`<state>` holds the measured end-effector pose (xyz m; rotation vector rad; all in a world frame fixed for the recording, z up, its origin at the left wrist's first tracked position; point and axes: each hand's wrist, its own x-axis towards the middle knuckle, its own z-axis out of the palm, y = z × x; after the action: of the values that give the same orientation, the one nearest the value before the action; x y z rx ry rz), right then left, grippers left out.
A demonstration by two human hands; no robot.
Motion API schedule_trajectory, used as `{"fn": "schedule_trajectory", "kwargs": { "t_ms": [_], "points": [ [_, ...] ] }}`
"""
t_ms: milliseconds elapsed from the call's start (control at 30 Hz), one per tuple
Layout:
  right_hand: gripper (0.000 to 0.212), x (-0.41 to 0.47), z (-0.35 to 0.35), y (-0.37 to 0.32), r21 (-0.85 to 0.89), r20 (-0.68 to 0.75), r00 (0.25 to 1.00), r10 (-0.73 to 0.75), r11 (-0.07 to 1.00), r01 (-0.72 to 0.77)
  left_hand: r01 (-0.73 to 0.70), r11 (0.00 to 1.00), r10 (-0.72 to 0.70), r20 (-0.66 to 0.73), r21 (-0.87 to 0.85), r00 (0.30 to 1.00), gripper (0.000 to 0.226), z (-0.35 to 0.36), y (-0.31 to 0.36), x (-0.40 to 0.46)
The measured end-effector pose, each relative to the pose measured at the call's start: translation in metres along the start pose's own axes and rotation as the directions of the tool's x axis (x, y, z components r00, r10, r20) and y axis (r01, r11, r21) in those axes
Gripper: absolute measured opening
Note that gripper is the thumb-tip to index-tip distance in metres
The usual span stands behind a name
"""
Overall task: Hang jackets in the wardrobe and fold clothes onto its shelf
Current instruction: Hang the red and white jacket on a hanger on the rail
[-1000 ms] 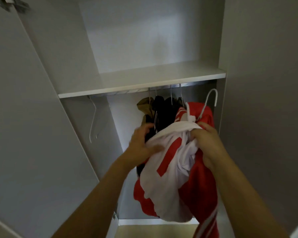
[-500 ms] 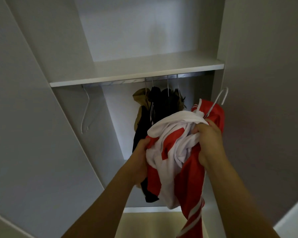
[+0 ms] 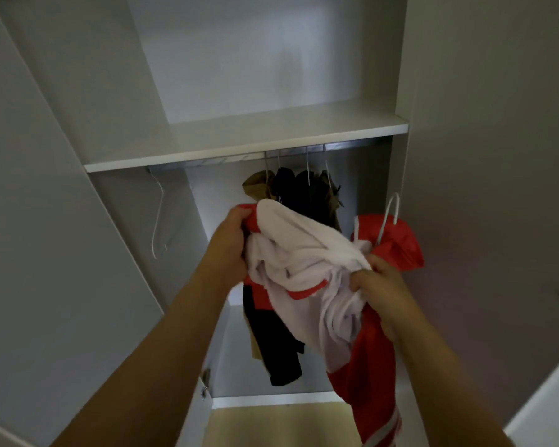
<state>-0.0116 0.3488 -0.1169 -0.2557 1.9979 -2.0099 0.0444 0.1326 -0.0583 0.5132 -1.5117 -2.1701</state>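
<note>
A red and white jacket (image 3: 307, 262) is bunched up in front of the open wardrobe, its white lining outward. My left hand (image 3: 231, 243) grips its left edge near the collar. My right hand (image 3: 380, 287) pinches the white fabric on the right side. A white hanger (image 3: 388, 217) sticks up out of the red part of the jacket, its hook free of the rail (image 3: 342, 146). Dark and tan jackets (image 3: 299, 191) hang on the rail behind. The white shelf (image 3: 246, 146) above the rail carries nothing visible.
An empty white hanger (image 3: 158, 217) hangs at the rail's left end. The left wardrobe door (image 3: 46, 221) stands open, and the right door (image 3: 497, 188) is close beside my right arm. A pale floor (image 3: 271, 424) shows below the wardrobe.
My left hand has risen from the jacket's lower left to its upper left edge, spreading the white lining wider. My right hand has dropped slightly. The view has tilted down a little.
</note>
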Motion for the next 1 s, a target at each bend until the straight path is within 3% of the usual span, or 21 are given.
{"fn": "schedule_trajectory", "kwargs": {
  "t_ms": [67, 133, 200, 267, 367, 467, 667, 800, 867, 933, 1000],
  "points": [
    [0.043, -0.001, -0.009, 0.005, -0.056, 0.166, 0.983, 0.084, 0.996, -0.076, -0.028, 0.986, 0.033, -0.026, 0.162, 0.999, 0.028, 0.001, 0.020, 0.007],
    [0.058, -0.003, -0.013, 0.005, -0.033, 0.271, 0.955, 0.119, 0.993, -0.115, -0.040, 0.914, 0.015, 0.064, 0.404, 0.998, 0.021, 0.009, 0.036, 0.006],
    [0.074, -0.006, -0.010, -0.001, -0.015, 0.325, 0.940, 0.099, 0.995, -0.099, -0.107, 0.739, -0.057, 0.220, 0.665, 0.974, 0.018, 0.026, 0.043, -0.001],
    [0.067, -0.008, -0.001, -0.008, 0.013, 0.371, 0.927, 0.054, 0.998, -0.064, -0.221, 0.607, -0.099, 0.348, 0.763, 0.932, 0.024, 0.045, 0.042, -0.009],
    [0.041, -0.012, 0.010, -0.014, 0.051, 0.424, 0.905, -0.026, 0.999, 0.005, -0.249, 0.609, -0.124, 0.401, 0.753, 0.908, 0.027, 0.061, 0.037, -0.014],
    [0.015, -0.011, 0.016, -0.011, 0.095, 0.345, 0.936, -0.069, 0.995, 0.039, -0.251, 0.613, -0.155, 0.425, 0.749, 0.892, 0.029, 0.057, 0.032, -0.014],
    [0.018, 0.000, 0.012, 0.000, 0.280, 0.154, 0.988, -0.017, 0.959, -0.027, -0.256, 0.622, -0.064, 0.373, 0.740, 0.925, 0.022, 0.013, 0.023, -0.014],
    [0.019, 0.004, 0.016, 0.002, 0.294, 0.128, 0.992, -0.022, 0.956, -0.017, 0.031, 0.715, -0.327, 0.295, 0.698, 0.898, 0.040, -0.008, 0.004, -0.026],
    [0.020, 0.004, 0.021, 0.003, 0.266, 0.123, 0.992, -0.028, 0.964, -0.006, 0.120, 0.770, -0.370, 0.285, 0.627, 0.884, 0.050, -0.005, -0.004, -0.031],
    [0.019, 0.003, 0.025, 0.004, 0.227, 0.118, 0.993, -0.030, 0.974, 0.002, 0.146, 0.860, -0.325, 0.304, 0.490, 0.895, 0.067, -0.001, -0.007, -0.032],
    [0.016, 0.003, 0.027, 0.006, 0.188, 0.115, 0.993, -0.027, 0.982, 0.005, 0.029, 0.875, -0.185, 0.279, 0.484, 0.942, 0.036, 0.005, -0.012, -0.027]
  ]
}}
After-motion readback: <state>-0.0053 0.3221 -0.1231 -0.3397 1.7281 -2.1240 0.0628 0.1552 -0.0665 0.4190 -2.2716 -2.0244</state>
